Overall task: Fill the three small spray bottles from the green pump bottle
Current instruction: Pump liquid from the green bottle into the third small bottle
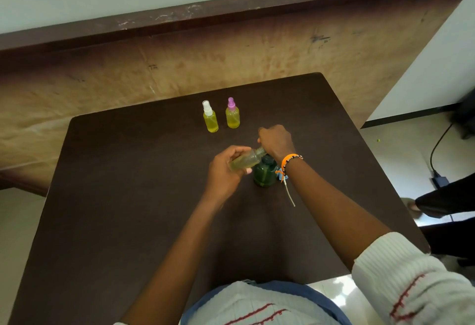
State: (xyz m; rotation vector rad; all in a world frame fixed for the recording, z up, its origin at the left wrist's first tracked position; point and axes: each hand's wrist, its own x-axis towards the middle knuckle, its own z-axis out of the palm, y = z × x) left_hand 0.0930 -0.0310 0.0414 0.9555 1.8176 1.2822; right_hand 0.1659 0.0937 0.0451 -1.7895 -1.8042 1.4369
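My left hand point(226, 170) grips a small clear spray bottle point(245, 161) with yellowish liquid inside, tilted so its open neck points right. My right hand point(276, 141) is curled into a fist over the top of the green pump bottle point(264, 173), right at the tilted bottle's neck; the pump head is hidden under the fist. Two more small bottles of yellow liquid stand upright further back on the dark table point(128, 196): one with a white sprayer point(210, 117), one with a pink sprayer point(232, 113).
A blue object point(280, 176) peeks out just right of the green bottle, mostly hidden by my wrist. Beyond the table's right edge stands another person's leg point(447, 204), with a black cable point(437, 155) on the floor. A wooden wall runs behind the table.
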